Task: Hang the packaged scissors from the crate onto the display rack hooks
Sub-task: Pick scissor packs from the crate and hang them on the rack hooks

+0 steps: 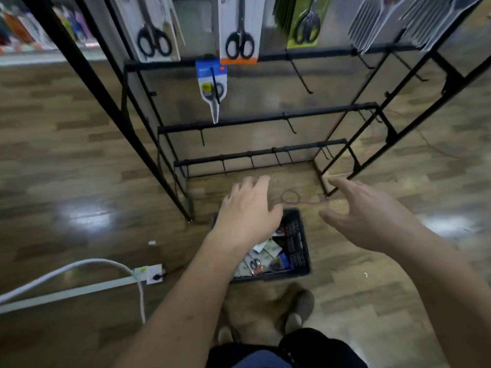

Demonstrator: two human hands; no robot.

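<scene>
A black plastic crate (297, 243) sits on the floor at the foot of the black display rack (265, 119), with several packaged scissors (265, 258) lying inside. My left hand (247, 211) hovers over the crate's far left corner, fingers spread and empty. My right hand (364, 213) is stretched out to the right of the crate, fingers relaxed, holding nothing. One blue-and-white scissors pack (212, 86) hangs from a middle hook. Larger scissors packs hang on the top row: a white one (151, 27), an orange-trimmed one (239, 30) and a green one (305, 22).
Several bare hooks (300, 75) stick out from the rack's lower bars. A purple string loop (292, 197) lies on the wooden floor behind the crate. A white power strip with a cable (151, 273) lies at the left. My shoes (297, 306) stand just before the crate.
</scene>
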